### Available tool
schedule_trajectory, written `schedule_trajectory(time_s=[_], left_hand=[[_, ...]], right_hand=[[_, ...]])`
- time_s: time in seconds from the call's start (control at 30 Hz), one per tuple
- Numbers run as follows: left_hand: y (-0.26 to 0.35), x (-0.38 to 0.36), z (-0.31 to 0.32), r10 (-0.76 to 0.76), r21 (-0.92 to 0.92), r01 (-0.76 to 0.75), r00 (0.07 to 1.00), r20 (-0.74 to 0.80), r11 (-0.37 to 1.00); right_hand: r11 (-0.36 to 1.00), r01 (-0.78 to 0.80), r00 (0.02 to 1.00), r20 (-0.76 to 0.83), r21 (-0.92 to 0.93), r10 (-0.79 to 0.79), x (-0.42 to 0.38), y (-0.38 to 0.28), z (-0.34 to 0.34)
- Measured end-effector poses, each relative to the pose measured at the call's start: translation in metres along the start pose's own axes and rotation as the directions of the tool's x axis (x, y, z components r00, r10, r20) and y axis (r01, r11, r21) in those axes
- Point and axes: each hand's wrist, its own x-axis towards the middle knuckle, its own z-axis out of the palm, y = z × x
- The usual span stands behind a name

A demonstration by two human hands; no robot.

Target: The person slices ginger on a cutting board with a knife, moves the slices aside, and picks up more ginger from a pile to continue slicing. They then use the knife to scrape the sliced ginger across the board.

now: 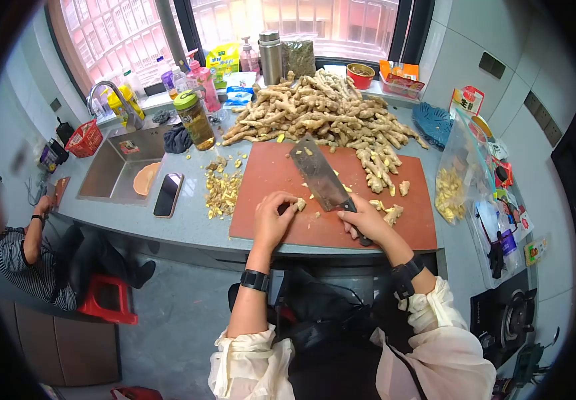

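Observation:
My right hand (370, 221) is wrapped round the black handle of a wide cleaver (320, 175), whose blade points up and left over the brown cutting board (271, 162). Left of the blade, my left hand (276, 217) rests on the board, its thumb and fingers closed on a small ginger piece (300, 205). A large heap of ginger roots (321, 110) lies along the board's back edge and spills onto it. Cut ginger pieces (223, 193) are piled on the grey counter beside the board's left edge. More bits lie near my right hand.
A phone (168, 195) lies between the sink (111, 175) and the cut pieces. A lidded jar (194, 121) stands behind. At the right is a clear bag of ginger (450, 193). Another person (31, 257) sits on a red stool at the far left.

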Motion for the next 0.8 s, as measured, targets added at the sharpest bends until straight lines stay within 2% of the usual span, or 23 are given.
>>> schedule_trajectory(time_s=[0.07, 0.1, 0.17, 0.2, 0.27, 0.4, 0.47, 0.6, 0.7, 0.77, 0.8], left_hand=[[0.005, 0.0, 0.0, -0.044, -0.003, 0.044, 0.999, -0.027, 0.999], [0.006, 0.001, 0.0, -0.043, 0.002, 0.043, 0.999, -0.029, 0.999], [0.002, -0.001, 0.001, -0.176, -0.056, 0.176, 0.984, 0.004, 0.983], [-0.001, -0.002, 0.003, -0.179, -0.05, 0.178, 0.984, 0.0, 0.983], [-0.007, -0.003, 0.008, -0.212, -0.199, 0.196, 0.976, -0.059, 0.96], [-0.016, -0.005, 0.008, -0.237, -0.239, 0.208, 0.966, -0.102, 0.949], [-0.02, -0.005, 0.009, -0.299, -0.274, 0.263, 0.949, -0.101, 0.925], [-0.017, -0.008, 0.01, -0.281, -0.257, 0.245, 0.953, -0.116, 0.935], [-0.016, -0.009, 0.007, -0.304, -0.166, 0.288, 0.95, -0.077, 0.943], [-0.008, -0.011, 0.003, -0.225, -0.01, 0.224, 0.974, -0.026, 0.974], [-0.001, -0.013, 0.001, -0.258, -0.029, 0.258, 0.966, -0.005, 0.966]], right_hand=[[0.978, 0.062, 0.997, -0.057, 0.201, -0.051, -0.001, 0.014, -0.001], [0.977, 0.065, 0.997, -0.054, 0.204, -0.055, 0.0, 0.018, -0.002], [0.958, 0.086, 0.993, -0.103, 0.274, -0.06, 0.001, 0.025, -0.002], [0.957, 0.086, 0.993, -0.096, 0.277, -0.062, 0.0, 0.025, -0.002], [0.949, 0.099, 0.991, -0.112, 0.299, -0.068, -0.003, 0.024, -0.001], [0.938, 0.171, 0.984, -0.1, 0.303, -0.147, -0.004, 0.031, -0.002], [0.92, 0.198, 0.979, -0.108, 0.337, -0.172, -0.004, 0.034, -0.002], [0.918, 0.226, 0.974, -0.106, 0.327, -0.202, -0.003, 0.037, -0.005], [0.922, 0.208, 0.978, -0.095, 0.327, -0.186, -0.004, 0.036, -0.008], [0.91, 0.248, 0.968, -0.116, 0.332, -0.221, -0.002, 0.041, -0.006], [0.908, 0.258, 0.966, -0.118, 0.33, -0.232, -0.001, 0.042, -0.006]])
